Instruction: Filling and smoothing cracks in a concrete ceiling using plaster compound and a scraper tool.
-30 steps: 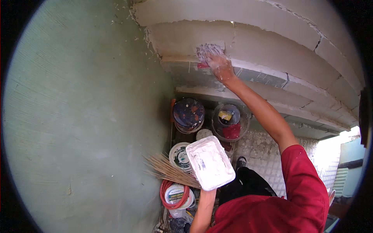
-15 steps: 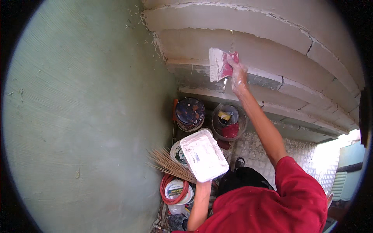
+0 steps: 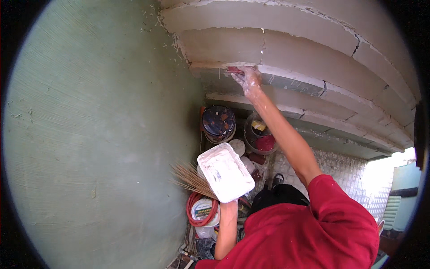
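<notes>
My right hand point(image 3: 248, 80), smeared with white paste, grips a red spreading tool point(image 3: 235, 69) against a pale, cracked edge of the curved, stepped surface point(image 3: 304, 49), at the top middle. The tool's blade is mostly hidden from view. Low in the middle, my left hand point(image 3: 229, 205) holds a white rectangular tray point(image 3: 230, 168) coated with pinkish-white paste; the fingers are mostly hidden beneath it. The tray is held over buckets and a bundle of thin sticks point(image 3: 188, 179).
A green plastered wall point(image 3: 89, 125) fills the left. Below stand a dark spattered bucket point(image 3: 218, 121), a tub point(image 3: 253, 141) with red and yellow items, and a red hose point(image 3: 192, 206) round a white bucket. A tiled floor point(image 3: 340, 170) lies right, near my feet.
Over the last second my right hand and tool moved down and right, the blade showing, then back up-left onto the step edge. The tray has shifted up and left in view.
</notes>
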`<state>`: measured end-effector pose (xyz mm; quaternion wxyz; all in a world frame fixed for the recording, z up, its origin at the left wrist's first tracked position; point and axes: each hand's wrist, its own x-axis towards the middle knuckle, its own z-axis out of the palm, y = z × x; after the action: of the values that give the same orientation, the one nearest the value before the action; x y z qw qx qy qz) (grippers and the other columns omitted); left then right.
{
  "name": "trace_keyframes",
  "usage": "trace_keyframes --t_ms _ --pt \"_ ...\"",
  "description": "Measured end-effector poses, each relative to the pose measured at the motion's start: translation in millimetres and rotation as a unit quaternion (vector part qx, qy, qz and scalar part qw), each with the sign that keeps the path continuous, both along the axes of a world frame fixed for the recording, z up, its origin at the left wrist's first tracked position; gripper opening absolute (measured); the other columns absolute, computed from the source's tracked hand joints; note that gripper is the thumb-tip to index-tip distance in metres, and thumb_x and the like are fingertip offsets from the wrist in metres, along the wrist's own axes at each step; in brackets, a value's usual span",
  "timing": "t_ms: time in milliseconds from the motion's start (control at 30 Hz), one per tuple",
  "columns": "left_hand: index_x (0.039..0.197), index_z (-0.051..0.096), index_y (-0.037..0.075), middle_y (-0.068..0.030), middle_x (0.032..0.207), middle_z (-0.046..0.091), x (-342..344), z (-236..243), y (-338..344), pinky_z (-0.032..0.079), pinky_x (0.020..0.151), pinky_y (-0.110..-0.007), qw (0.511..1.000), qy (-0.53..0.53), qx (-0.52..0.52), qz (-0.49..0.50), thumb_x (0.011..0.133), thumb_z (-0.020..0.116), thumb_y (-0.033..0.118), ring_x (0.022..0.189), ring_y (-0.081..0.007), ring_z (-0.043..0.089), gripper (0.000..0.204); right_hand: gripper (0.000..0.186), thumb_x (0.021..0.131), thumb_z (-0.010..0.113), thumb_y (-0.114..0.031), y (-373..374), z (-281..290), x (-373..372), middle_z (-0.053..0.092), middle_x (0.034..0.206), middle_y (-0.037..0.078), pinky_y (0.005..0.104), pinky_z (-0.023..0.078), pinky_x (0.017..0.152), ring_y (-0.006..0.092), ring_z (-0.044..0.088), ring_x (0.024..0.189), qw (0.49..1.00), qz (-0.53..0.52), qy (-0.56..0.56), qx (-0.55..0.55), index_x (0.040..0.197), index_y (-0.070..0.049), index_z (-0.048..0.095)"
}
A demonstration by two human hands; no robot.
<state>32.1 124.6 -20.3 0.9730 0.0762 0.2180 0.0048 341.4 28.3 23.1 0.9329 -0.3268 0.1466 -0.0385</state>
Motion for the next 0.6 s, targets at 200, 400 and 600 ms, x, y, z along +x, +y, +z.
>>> trace_keyframes --t_ms 200,400,600 --pt "0.128 0.052 0.004 -0.0174 0.128 0.053 1 4 -5 0.04 0.099 -0.051 0.998 0.05 0.005 0.024 0.089 0.051 0.027 0.117 -0.0358 0.051 0.046 0.014 0.083 0.055 0.005 -17 0 85 0.056 0.093 0.019 0.0405 0.063 0.075 0.033 0.064 0.078 0.989 0.022 0.026 0.143 0.091 0.012 0.046" --pt "0.124 0.057 0.003 -0.0191 0.124 0.057 -6 4 -3 0.043 0.096 -0.053 0.991 0.113 0.013 0.067 0.087 0.053 0.024 0.113 -0.0381 0.055 0.043 0.018 0.085 0.058 0.001 -8 28 76 0.056 0.099 0.02 0.0366 0.064 0.069 0.0317 0.062 0.084 0.998 -0.022 -0.027 0.052 0.097 0.011 0.049" --pt "0.124 0.057 0.003 -0.0192 0.124 0.057 -4 5 -4 0.043 0.096 -0.053 0.987 0.135 0.032 0.083 0.087 0.054 0.024 0.113 -0.0381 0.055 0.043 0.017 0.086 0.061 -0.005 13 45 0 0.061 0.093 0.013 0.0326 0.063 0.065 0.0279 0.066 0.074 0.988 0.011 -0.152 0.004 0.099 0.004 0.053"
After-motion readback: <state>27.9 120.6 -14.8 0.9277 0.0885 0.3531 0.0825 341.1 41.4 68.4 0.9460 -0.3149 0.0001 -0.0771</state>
